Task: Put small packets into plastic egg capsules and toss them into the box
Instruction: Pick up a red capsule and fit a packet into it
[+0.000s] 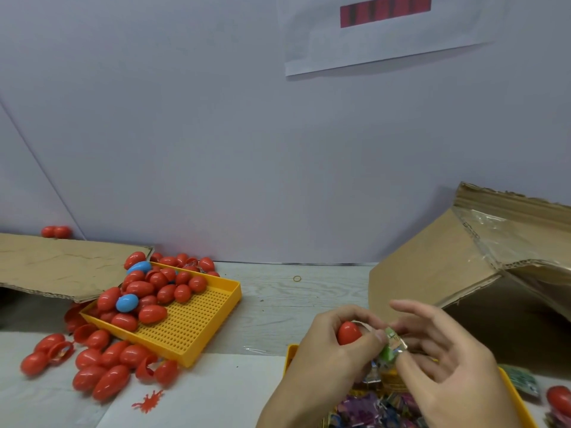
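Observation:
My left hand (327,350) grips a red plastic egg capsule (348,333) near the lower middle of the view. My right hand (445,362) pinches a small green packet (391,345) right beside the capsule's open side, the other fingers spread. Below both hands a yellow tray (514,393) holds several colourful packets (370,409). A large cardboard box (438,267) lies open at the right, its dark opening facing me.
A yellow perforated tray (197,319) at the left holds several red eggs and two blue ones (127,302). More red eggs (102,362) lie loose on the table. A cardboard flap (58,267) sits far left, a rubber band (297,278) mid-table, a red egg (559,398) far right.

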Demonstrator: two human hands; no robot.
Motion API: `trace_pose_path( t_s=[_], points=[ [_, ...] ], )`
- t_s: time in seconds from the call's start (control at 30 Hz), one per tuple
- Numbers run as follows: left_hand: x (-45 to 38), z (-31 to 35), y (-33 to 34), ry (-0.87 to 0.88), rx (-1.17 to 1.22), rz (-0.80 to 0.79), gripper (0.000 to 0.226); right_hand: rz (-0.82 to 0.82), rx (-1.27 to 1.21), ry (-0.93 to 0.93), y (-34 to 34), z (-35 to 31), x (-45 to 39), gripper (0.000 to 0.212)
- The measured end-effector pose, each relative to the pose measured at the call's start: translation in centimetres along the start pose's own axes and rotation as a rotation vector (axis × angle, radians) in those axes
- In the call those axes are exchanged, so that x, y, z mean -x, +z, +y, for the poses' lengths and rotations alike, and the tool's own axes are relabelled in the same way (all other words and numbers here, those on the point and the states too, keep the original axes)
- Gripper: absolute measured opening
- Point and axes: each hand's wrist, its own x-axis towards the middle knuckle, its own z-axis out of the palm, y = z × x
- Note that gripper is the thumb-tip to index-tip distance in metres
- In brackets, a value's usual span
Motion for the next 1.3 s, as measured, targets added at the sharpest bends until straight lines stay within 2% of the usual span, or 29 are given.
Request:
trace_pose_path(
  t_s=[0.13,0.3,0.43,0.63,0.87,0.97,1.3],
  points=[
    [0.0,-0.2,-0.2,0.014,0.01,-0.042,0.02,0.05,-0.042,0.038,-0.1,0.0,-0.2,0.055],
    [0.1,-0.4,-0.2,0.042,-0.063,-0.121,0.033,0.072,-0.081,0.073,-0.3,-0.1,-0.4,0.056],
    [0.0,-0.5,-0.2,0.042,-0.125,-0.062,0.028,0.019,-0.123,0.099,-0.3,-0.1,-0.5,0.055],
    [-0.2,-0.3,0.0,0.048,-0.045,0.051,0.024,-0.068,-0.109,0.09,-0.2,-0.2,-0.3,0.063],
    [-0.5,-0.7,0.3,0.06,-0.009,0.145,0.035,-0.094,-0.187,0.113,-0.3,-0.5,-0.4,0.062],
    [-0.6,-0.8,0.2,0.079,-0.047,0.155,0.033,-0.124,-0.255,0.112,-0.5,-0.8,-0.4,0.064],
    [-0.5,-0.7,0.2,0.117,-0.093,0.137,0.032,-0.131,-0.381,0.203,-0.4,-1.6,-0.3,0.044]
  ],
)
